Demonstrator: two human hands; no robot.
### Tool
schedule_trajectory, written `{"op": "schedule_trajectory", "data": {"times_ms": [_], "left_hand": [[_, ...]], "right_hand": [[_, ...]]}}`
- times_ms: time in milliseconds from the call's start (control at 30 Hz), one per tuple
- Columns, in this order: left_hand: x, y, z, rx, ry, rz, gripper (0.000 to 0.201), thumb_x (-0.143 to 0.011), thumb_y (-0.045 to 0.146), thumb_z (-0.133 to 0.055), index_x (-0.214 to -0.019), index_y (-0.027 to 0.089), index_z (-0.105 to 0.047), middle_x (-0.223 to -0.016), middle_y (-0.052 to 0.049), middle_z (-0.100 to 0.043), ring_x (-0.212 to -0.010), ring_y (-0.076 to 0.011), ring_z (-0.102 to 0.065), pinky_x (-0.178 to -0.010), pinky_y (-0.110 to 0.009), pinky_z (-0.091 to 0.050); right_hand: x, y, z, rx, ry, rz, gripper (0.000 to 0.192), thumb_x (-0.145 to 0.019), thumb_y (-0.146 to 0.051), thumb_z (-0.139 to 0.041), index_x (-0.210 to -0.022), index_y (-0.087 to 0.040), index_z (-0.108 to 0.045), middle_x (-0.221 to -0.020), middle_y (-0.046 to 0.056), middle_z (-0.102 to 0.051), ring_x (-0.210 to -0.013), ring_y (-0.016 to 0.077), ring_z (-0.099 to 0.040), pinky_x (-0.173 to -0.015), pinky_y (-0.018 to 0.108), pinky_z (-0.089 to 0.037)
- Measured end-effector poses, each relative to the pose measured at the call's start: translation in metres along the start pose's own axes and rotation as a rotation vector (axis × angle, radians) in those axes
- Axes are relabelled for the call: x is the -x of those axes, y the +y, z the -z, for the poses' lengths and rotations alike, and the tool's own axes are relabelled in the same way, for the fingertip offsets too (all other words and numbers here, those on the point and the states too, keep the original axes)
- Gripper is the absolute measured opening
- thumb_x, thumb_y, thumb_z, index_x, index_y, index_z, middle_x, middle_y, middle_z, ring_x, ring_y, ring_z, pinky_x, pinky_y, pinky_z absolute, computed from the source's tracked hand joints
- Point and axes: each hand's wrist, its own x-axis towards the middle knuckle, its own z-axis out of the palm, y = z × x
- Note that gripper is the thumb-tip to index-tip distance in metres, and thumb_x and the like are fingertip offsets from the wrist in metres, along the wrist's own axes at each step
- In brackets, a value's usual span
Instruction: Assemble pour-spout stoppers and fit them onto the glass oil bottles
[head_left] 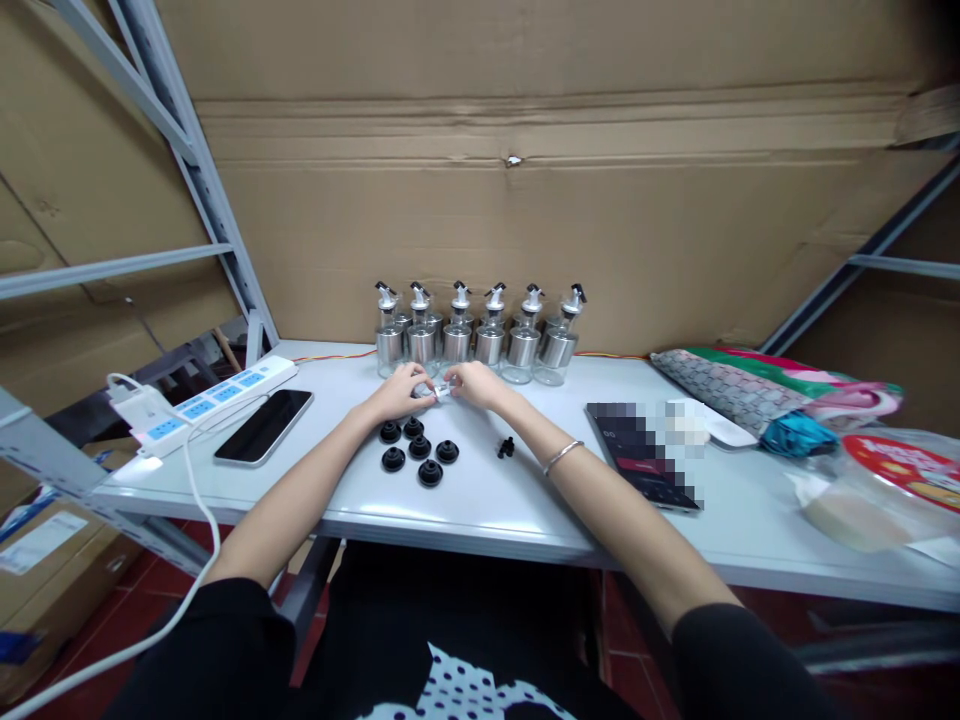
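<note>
My left hand [401, 393] and my right hand [478, 386] are close together near the middle of the table, in front of the bottles. Between their fingertips is a small silver-white piece [442, 391], pinched from both sides; its exact kind is too small to make out. Several round black stoppers [420, 447] lie just below my left hand. A few tiny black parts [506, 447] sit in a small heap beside my right forearm. Behind the hands stand glass oil bottles [490, 345] with metal bands and silver pourer spouts, in rows.
At the left lie a black-screened phone [264, 427] and a white power strip [225, 398] with a charger and cable. To the right are a dark tablet-like device [637, 455], a patterned bag [742, 385] and a plastic tub [885, 485]. Cardboard [525, 230] rises behind the table [480, 510].
</note>
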Motion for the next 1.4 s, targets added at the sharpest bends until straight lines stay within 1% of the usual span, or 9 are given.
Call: {"op": "schedule_trajectory", "data": {"times_ms": [167,367,500,567,633,733,1000,1200,1400], "left_hand": [[-0.001,-0.001,-0.001,-0.008,-0.005,-0.014,0.016,-0.079,0.032,-0.056,-0.088,0.020,-0.061,-0.110,-0.008,-0.048,-0.110,-0.0252,-0.045,-0.101,-0.043,-0.038],[0.000,0.006,0.002,-0.014,-0.011,0.055,0.017,-0.076,0.033,-0.057,-0.083,0.018,-0.054,-0.107,-0.009,-0.048,-0.106,-0.0254,-0.047,-0.096,-0.041,-0.041],[0.003,0.013,0.006,-0.045,0.015,0.144,0.038,-0.072,0.037,-0.061,-0.103,0.018,-0.052,-0.109,-0.009,-0.046,-0.104,-0.0269,-0.049,-0.090,-0.044,-0.044],[0.003,0.013,0.007,-0.049,0.015,0.115,0.049,-0.073,0.038,-0.062,-0.117,0.022,-0.048,-0.119,-0.009,-0.042,-0.112,-0.0280,-0.047,-0.093,-0.045,-0.042],[0.003,0.011,0.005,-0.052,-0.015,0.041,0.045,-0.076,0.038,-0.060,-0.119,0.026,-0.050,-0.126,-0.009,-0.039,-0.120,-0.0280,-0.043,-0.097,-0.045,-0.039],[0.000,0.008,0.001,-0.052,-0.047,0.009,0.032,-0.081,0.040,-0.055,-0.110,0.025,-0.058,-0.122,-0.008,-0.046,-0.116,-0.0259,-0.046,-0.098,-0.044,-0.038],[-0.007,0.014,0.001,-0.091,-0.035,0.118,0.025,-0.088,0.036,-0.044,-0.104,0.026,-0.060,-0.112,-0.004,-0.060,-0.108,-0.0242,-0.052,-0.092,-0.042,-0.040],[-0.007,0.012,0.001,-0.010,-0.019,0.063,0.029,-0.088,0.040,-0.045,-0.109,0.026,-0.059,-0.115,-0.004,-0.055,-0.110,-0.0219,-0.052,-0.095,-0.038,-0.041],[-0.006,0.013,0.002,-0.024,-0.003,0.005,0.045,-0.085,0.045,-0.050,-0.125,0.025,-0.051,-0.131,-0.009,-0.042,-0.125,-0.0264,-0.039,-0.105,-0.043,-0.033]], "right_hand": [[0.009,-0.004,0.007,0.055,0.038,-0.090,0.018,-0.073,-0.017,-0.062,-0.089,-0.019,-0.068,-0.088,0.009,-0.070,-0.088,0.0245,-0.064,-0.072,0.028,-0.042],[0.034,0.007,0.023,-0.088,0.302,-0.276,0.013,-0.074,-0.031,-0.058,-0.080,-0.020,-0.060,-0.073,0.004,-0.066,-0.075,0.0201,-0.060,-0.063,0.026,-0.038],[0.047,0.018,0.033,-0.247,0.448,-0.317,0.014,-0.067,-0.031,-0.059,-0.066,-0.021,-0.049,-0.060,-0.002,-0.056,-0.061,0.0145,-0.053,-0.057,0.024,-0.034],[0.050,0.020,0.037,-0.296,0.516,-0.320,0.016,-0.066,-0.030,-0.058,-0.063,-0.021,-0.045,-0.057,-0.003,-0.052,-0.058,0.0132,-0.049,-0.056,0.024,-0.033],[0.051,0.019,0.041,-0.324,0.559,-0.313,0.017,-0.065,-0.031,-0.058,-0.062,-0.021,-0.044,-0.056,-0.004,-0.051,-0.056,0.0127,-0.048,-0.056,0.024,-0.033],[0.052,0.016,0.042,-0.316,0.571,-0.293,0.015,-0.065,-0.030,-0.056,-0.063,-0.021,-0.044,-0.056,-0.004,-0.051,-0.056,0.0130,-0.047,-0.056,0.024,-0.033],[0.052,0.014,0.037,-0.154,0.492,-0.243,0.011,-0.072,-0.032,-0.049,-0.072,-0.022,-0.045,-0.059,-0.001,-0.051,-0.058,0.0164,-0.048,-0.056,0.025,-0.030],[0.054,0.009,0.038,-0.143,0.488,-0.195,0.015,-0.080,-0.037,-0.044,-0.081,-0.023,-0.048,-0.062,0.000,-0.055,-0.059,0.0176,-0.050,-0.057,0.025,-0.029],[0.056,0.006,0.038,-0.116,0.479,-0.146,0.016,-0.080,-0.038,-0.046,-0.084,-0.022,-0.049,-0.064,0.000,-0.058,-0.059,0.0180,-0.051,-0.055,0.025,-0.028]]}}
